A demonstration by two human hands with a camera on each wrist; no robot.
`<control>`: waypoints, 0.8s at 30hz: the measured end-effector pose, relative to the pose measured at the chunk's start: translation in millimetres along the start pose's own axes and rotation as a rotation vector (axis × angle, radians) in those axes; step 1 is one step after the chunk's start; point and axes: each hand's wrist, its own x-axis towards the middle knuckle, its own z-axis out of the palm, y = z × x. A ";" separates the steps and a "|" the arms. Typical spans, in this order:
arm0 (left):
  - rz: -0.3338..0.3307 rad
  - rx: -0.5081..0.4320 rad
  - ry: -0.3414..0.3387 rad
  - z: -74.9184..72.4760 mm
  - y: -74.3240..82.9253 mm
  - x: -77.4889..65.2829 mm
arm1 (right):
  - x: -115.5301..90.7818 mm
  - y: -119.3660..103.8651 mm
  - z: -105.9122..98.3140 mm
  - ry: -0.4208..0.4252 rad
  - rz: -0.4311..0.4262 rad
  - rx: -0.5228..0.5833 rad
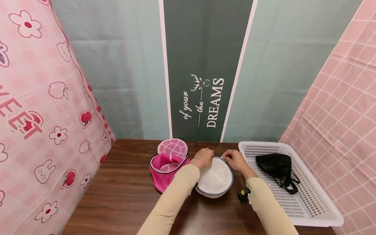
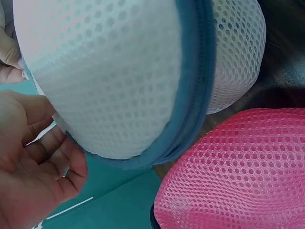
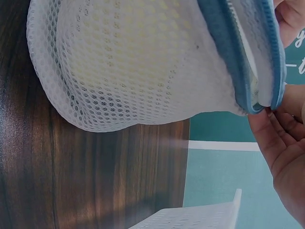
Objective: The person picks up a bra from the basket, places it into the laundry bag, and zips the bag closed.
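Observation:
A round white mesh laundry bag [image 1: 215, 178] with a blue-grey zipper rim stands on the table between both hands. In the right wrist view its zipper [image 3: 252, 95] is partly apart near the right fingers, and something pale yellowish shows faintly through the mesh. My left hand [image 1: 203, 158] pinches the bag's far rim; in the left wrist view that hand [image 2: 38, 157] has curled fingers at a small tab. The right hand [image 1: 236, 160] pinches the zipper at the far right of the rim. Left of the bag sits a pink mesh laundry bag [image 1: 163, 179], its lid [image 1: 172, 147] folded back.
A white perforated plastic basket [image 1: 323, 199] stands on the right side, with a black fabric item [image 1: 274, 164] with straps lying in it. The brown wooden table [image 1: 117, 195] ends at a hanging green curtain [image 1: 132, 81]. Pink cloths hang on both sides.

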 end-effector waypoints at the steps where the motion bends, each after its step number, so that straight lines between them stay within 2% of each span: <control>1: -0.002 -0.010 -0.002 0.1 -0.8 0.0 | -0.1 -0.2 0.4 -0.001 0.000 0.003; 5: 0.009 -0.011 0.018 1.6 -3.4 -0.6 | -1.0 -0.3 2.0 0.001 0.003 0.000; 11: 0.000 -0.009 0.076 1.3 -4.6 -4.0 | -3.7 -0.3 5.1 -0.030 0.055 -0.010; 17: -0.084 -0.090 0.100 1.8 -8.6 -5.5 | -6.1 4.7 5.3 -0.041 0.071 -0.028; 24: -0.180 -0.155 0.140 2.3 -16.6 -8.9 | -11.8 12.0 -0.1 -0.007 0.051 -0.036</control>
